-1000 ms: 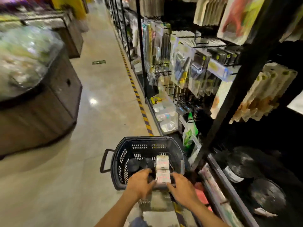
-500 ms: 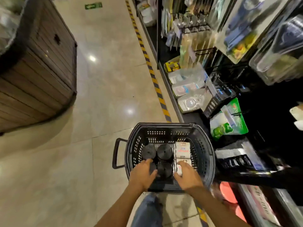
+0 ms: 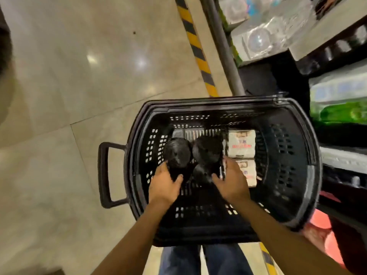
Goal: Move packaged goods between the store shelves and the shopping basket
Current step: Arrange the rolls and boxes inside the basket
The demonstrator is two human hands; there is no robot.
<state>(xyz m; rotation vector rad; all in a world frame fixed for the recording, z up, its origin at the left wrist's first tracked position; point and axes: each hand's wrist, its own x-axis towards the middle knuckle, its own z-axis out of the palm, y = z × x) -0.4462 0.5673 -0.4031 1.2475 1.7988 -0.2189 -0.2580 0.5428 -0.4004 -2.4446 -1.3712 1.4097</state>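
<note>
Head view looks straight down on pale polished floor tiles, with a yellow-and-black striped strip running along the foot of the store shelves on the right. Those shelves carry clear-wrapped goods and, lower down, a green and white pack, all smeared by blur.

Between the strip and the person's jeans stands the shopping basket. It is black plastic with slotted walls, and a loop handle sticks out on its left side.

The goods lie on the basket floor, toward the far end. Two white packs with red and dark printing sit one behind the other, right of centre. Beside them, to the left, are dark, rounded, glossy wrapped packs. The left dark pack and another one lie side by side and touch, and a third shows just below them.

Both bare forearms reach in over the near rim. The left hand has its thumb and fingers curled round the near end of the left dark pack, gripping it. The right hand lies palm down between the third dark pack and the nearer white pack, fingers pointing forward and thumb spread toward the dark one. Whether it grips anything I cannot tell through the blur.
</note>
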